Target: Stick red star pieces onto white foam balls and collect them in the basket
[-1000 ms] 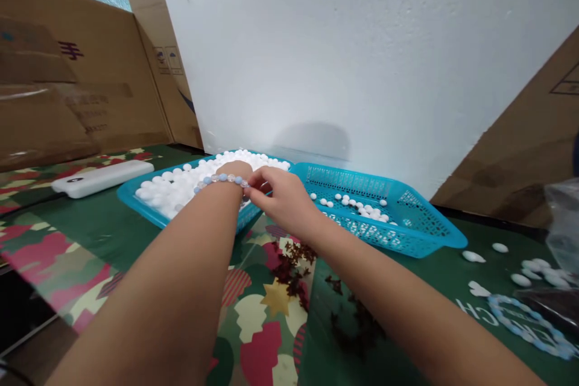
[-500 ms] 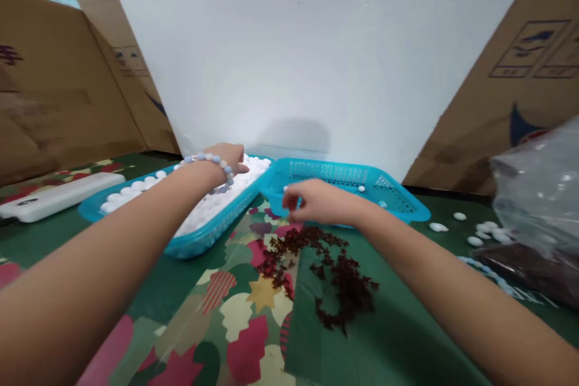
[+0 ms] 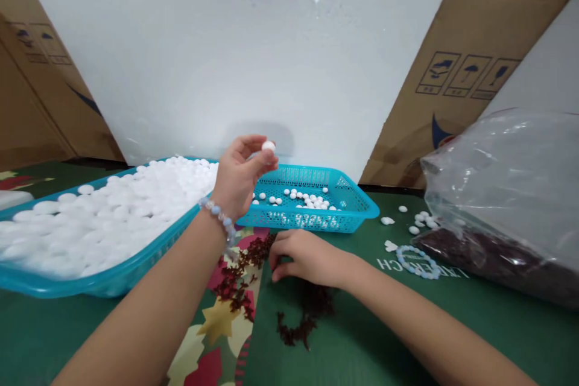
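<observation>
My left hand [image 3: 236, 178], wearing a beaded bracelet, is raised and pinches a small white ball [image 3: 268, 146] between thumb and fingertips. Below it and to the right, my right hand [image 3: 310, 258] reaches down at the loose dark red pieces [image 3: 296, 330], small and star-like, scattered on the table. Its thumb and fingers curl towards each other; whatever is between the tips is too small to make out. A blue basket [image 3: 156, 248] heaped with white balls is on the left. Behind my hands, a second blue basket [image 3: 357, 212] holds several white balls.
At the right lies a clear plastic bag [image 3: 493, 175] with dark red contents. Near it are a light-blue bead bracelet [image 3: 417, 262] and several loose white balls [image 3: 414, 230]. A white board [image 3: 253, 42] leans behind the baskets, against cardboard boxes [image 3: 511, 30].
My left hand has come out of the left basket, now with a white ball. My right hand has moved from the right basket down to the dark red pieces. The view has turned right.
</observation>
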{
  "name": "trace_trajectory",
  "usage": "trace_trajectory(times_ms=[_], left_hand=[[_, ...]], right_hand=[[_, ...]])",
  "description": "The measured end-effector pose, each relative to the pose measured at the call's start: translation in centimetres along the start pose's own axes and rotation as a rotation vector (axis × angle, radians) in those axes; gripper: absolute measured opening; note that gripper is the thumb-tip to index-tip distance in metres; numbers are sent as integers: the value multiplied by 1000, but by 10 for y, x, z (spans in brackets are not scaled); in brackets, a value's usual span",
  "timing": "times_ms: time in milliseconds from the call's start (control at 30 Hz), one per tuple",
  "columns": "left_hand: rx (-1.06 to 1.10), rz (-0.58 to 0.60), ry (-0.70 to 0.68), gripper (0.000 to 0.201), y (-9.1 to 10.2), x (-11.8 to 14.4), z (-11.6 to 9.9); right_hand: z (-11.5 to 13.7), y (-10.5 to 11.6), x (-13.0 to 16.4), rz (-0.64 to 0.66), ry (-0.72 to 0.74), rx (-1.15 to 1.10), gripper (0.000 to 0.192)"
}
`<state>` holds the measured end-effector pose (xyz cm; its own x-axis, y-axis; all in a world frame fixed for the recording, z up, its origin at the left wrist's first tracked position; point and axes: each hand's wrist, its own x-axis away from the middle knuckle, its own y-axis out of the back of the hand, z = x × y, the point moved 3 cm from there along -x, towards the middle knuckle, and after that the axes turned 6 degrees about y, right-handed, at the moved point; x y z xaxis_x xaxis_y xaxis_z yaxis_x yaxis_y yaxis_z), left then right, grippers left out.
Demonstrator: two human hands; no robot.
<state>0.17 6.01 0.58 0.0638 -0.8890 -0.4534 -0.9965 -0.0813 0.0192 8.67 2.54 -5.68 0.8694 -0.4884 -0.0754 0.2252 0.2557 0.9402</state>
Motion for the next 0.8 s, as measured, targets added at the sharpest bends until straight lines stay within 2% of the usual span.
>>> trace_trajectory(times_ms=[133,267,433,567,667,800], left_hand=[[36,154,124,20,2,8,12],[26,250,252,15,5,20,26],[29,339,413,20,4,36,46],[30,399,512,13,0,44,56],[26,426,576,12,-2,48,60],[25,434,626,13,-2,51,63]], right_hand=[[0,15,10,-90,-2,-102,9],[-5,22,18,-73,-37,-217,7],[-16,19,18,71,-92,-317,10],[-21,19,20,119,-160,-365,17],[-24,22,23,104,-236,-454,21],[-26,24,26,17,-326,-551,20]])
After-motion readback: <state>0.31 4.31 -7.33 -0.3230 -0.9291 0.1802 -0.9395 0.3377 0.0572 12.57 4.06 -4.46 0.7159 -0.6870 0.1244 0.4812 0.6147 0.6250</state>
